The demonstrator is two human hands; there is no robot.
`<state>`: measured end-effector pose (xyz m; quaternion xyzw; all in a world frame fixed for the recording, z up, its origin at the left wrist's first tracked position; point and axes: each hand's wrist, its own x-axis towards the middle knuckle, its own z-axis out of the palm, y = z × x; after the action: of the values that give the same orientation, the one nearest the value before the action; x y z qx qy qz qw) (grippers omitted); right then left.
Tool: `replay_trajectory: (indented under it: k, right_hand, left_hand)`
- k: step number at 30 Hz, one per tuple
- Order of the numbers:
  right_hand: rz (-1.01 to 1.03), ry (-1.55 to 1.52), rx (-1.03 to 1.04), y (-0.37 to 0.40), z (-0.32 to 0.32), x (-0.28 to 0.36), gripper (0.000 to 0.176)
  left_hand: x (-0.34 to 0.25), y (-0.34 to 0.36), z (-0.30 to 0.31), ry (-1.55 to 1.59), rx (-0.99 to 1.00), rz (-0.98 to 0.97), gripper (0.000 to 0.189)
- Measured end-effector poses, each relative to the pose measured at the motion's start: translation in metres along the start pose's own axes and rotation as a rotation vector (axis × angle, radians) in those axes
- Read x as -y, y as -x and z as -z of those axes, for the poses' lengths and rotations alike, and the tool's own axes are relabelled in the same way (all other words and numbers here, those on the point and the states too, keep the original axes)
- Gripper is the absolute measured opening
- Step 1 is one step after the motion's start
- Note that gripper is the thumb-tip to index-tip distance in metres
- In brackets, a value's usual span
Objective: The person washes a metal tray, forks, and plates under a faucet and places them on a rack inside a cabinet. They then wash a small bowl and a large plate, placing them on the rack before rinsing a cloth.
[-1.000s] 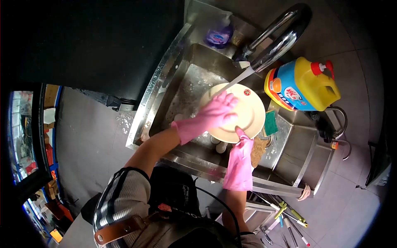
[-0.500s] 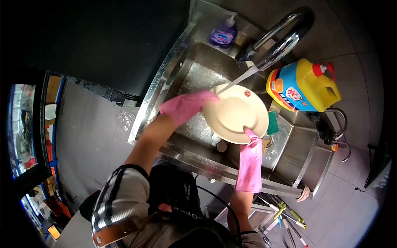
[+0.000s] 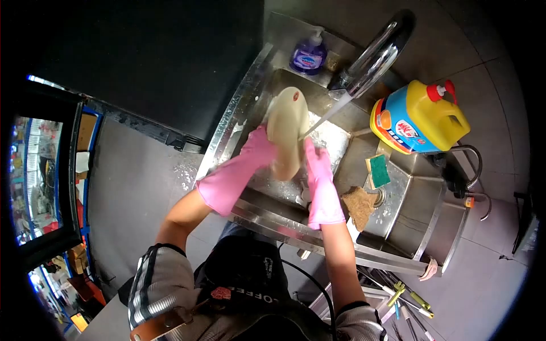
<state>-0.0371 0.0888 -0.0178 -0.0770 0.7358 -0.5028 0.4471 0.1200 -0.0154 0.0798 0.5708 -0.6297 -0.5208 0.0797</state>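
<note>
Both hands wear pink rubber gloves and hold a cream oval-looking plate over the left sink basin. The plate is tilted, with a small red mark near its far end. My left hand presses against its left side, fingers partly blurred. At the right edge, my right hand grips the rim. Water from the chrome faucet runs down to the plate's right edge.
A purple soap bottle and a big yellow detergent jug stand behind the sink. In the right-hand basin area lie a green sponge and a brown cloth. Brushes or mops are below.
The plate has moved left and turned from nearly face-up to steeply tilted. My right hand has shifted left with it, and the sponge and brown cloth now show fully.
</note>
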Motion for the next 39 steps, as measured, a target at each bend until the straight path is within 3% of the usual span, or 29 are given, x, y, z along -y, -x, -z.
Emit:
replay_trajectory:
  k: [3, 4, 6, 7, 9, 11, 12, 14, 15, 16, 19, 21, 22, 23, 24, 27, 28, 29, 31, 33, 35, 37, 39]
  right_hand:
    - [-0.098, -0.253, 0.183, 0.030, -0.035, 0.082, 0.089]
    - [-0.125, -0.248, 0.230, 0.027, -0.040, 0.096, 0.091]
    - [-0.083, -0.112, 0.230, 0.030, -0.044, 0.116, 0.068]
    - [-0.039, -0.061, 0.204, 0.038, -0.044, 0.124, 0.055]
    - [0.010, -0.093, 0.198, 0.022, -0.036, 0.111, 0.036]
    - [-0.082, -0.102, 0.124, -0.013, -0.026, 0.086, 0.029]
    - [-0.090, -0.082, 0.052, -0.011, -0.026, 0.086, 0.025]
    - [-0.023, -0.102, -0.063, 0.008, -0.029, 0.081, 0.017]
    - [0.053, -0.144, -0.108, 0.019, -0.029, 0.077, 0.013]
    - [0.103, -0.161, -0.097, 0.012, -0.025, 0.061, 0.014]
    - [0.333, -0.039, -0.018, 0.007, -0.008, 0.022, 0.019]
    - [0.363, -0.099, 0.090, 0.029, -0.004, 0.026, 0.020]
    - [0.373, -0.136, 0.115, 0.037, -0.002, 0.032, 0.020]
    - [0.384, -0.169, 0.138, 0.042, 0.001, 0.033, 0.020]
    - [0.360, -0.304, 0.202, 0.041, 0.002, 0.028, 0.035]
    - [0.383, -0.365, 0.207, 0.028, -0.005, -0.002, 0.036]
    - [0.249, -0.199, 0.242, 0.033, -0.007, -0.002, 0.035]
    - [0.301, -0.227, 0.185, 0.035, -0.010, 0.004, 0.032]
    - [0.376, -0.288, 0.097, 0.039, -0.007, 0.010, 0.028]
    - [0.407, -0.362, 0.074, 0.043, 0.001, 0.014, 0.025]
    - [0.415, -0.446, 0.087, 0.047, 0.013, 0.017, 0.024]
    - [0.409, -0.602, 0.150, 0.038, 0.034, 0.016, 0.022]
    - [0.322, -0.679, 0.157, 0.036, 0.056, 0.013, 0.022]
  left_hand:
    - [0.001, -0.009, -0.006, -0.140, 0.084, -0.072, 0.073]
    - [-0.007, -0.014, -0.013, -0.391, 0.107, 0.043, 0.074]
    - [-0.017, -0.001, -0.028, -0.556, 0.132, 0.017, 0.060]
    - [-0.008, -0.004, -0.036, -0.482, 0.095, 0.051, 0.055]
    - [0.008, -0.010, -0.053, -0.331, 0.013, 0.108, 0.073]
    - [-0.029, 0.012, -0.049, -0.203, -0.016, 0.260, 0.088]
    - [-0.009, 0.001, -0.066, -0.096, -0.043, 0.225, 0.076]
    - [0.057, -0.030, -0.112, -0.273, -0.094, -0.227, 0.071]
    - [0.060, -0.015, -0.107, -0.406, -0.092, -0.404, 0.076]
    - [0.062, -0.001, -0.102, -0.536, -0.113, -0.583, 0.093]
    - [0.042, 0.018, -0.051, -0.319, 0.161, -0.523, 0.069]
    - [0.030, 0.019, -0.021, -0.127, 0.375, -0.442, 0.060]
    - [0.035, 0.015, -0.008, 0.054, 0.425, -0.492, 0.059]
    - [0.030, 0.008, -0.003, 0.054, 0.347, -0.637, 0.055]
    - [0.025, 0.002, 0.003, 0.047, 0.256, -0.779, 0.052]
    - [-0.017, -0.011, -0.028, -0.115, -0.014, -0.949, 0.048]
    - [-0.012, -0.032, -0.048, -0.286, -0.101, -1.041, 0.048]
    - [0.005, -0.063, -0.078, -0.457, -0.195, -1.127, 0.047]
    - [0.000, -0.069, -0.090, -0.259, -0.073, -1.094, 0.048]
    - [0.001, -0.070, -0.099, 0.453, 0.343, -0.788, 0.051]
    - [-0.004, -0.068, -0.106, 0.532, 0.420, -0.791, 0.056]
    - [-0.024, -0.055, -0.097, 0.071, 0.202, -1.075, 0.057]
    - [-0.025, -0.060, -0.098, -0.132, 0.105, -1.134, 0.054]
